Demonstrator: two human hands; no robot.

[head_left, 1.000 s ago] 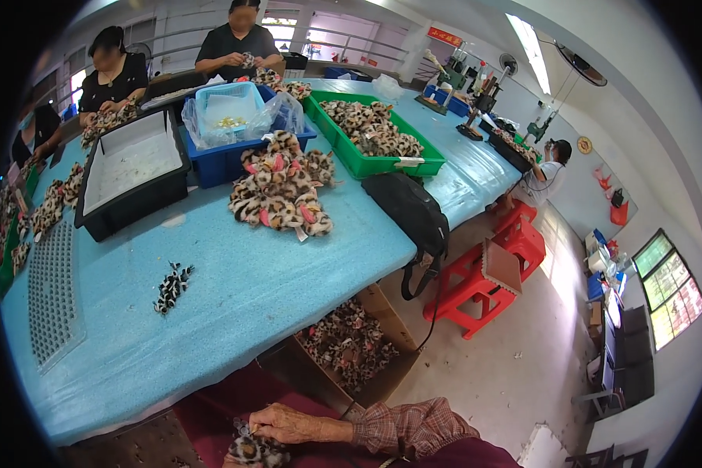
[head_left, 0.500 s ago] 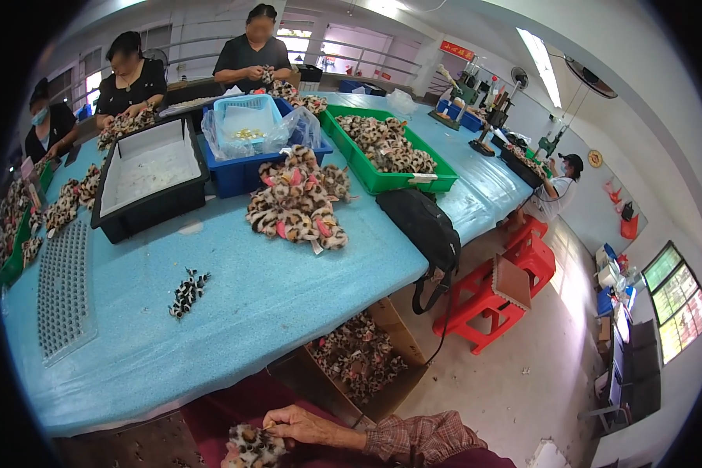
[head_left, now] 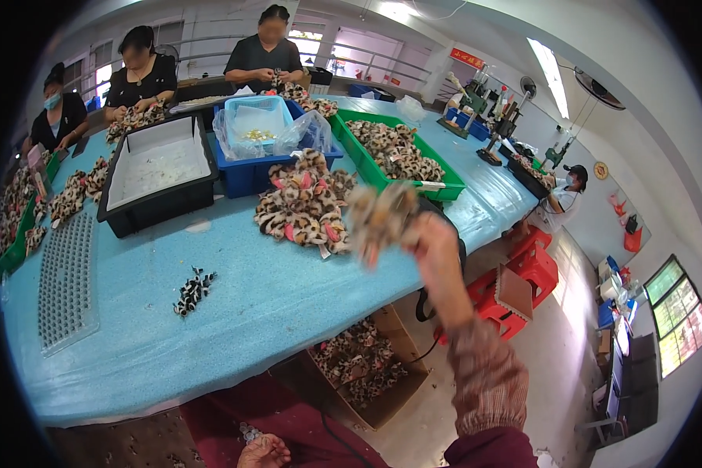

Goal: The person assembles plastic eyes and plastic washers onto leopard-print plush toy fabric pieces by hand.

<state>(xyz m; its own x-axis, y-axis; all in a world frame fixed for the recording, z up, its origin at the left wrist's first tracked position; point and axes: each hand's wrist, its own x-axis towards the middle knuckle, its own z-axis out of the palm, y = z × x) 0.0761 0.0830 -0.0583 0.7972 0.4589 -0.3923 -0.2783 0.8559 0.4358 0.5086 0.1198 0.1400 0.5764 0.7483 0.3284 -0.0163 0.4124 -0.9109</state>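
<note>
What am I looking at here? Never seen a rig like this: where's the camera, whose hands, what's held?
No robot here: these are a person's bare hands. The camera is the left of two fisheyes worn on that person's head, looking down, so straight edges bend.

The right hand holds a leopard-print plush piece, motion-blurred, above the table edge. The left hand is low in the picture, beside small clear pieces too small to identify.

On the blue-covered table lie a pile of leopard-print plush, a black tray, a blue bin, a green crate, a clear studded sheet and small black-and-white pieces.
</note>
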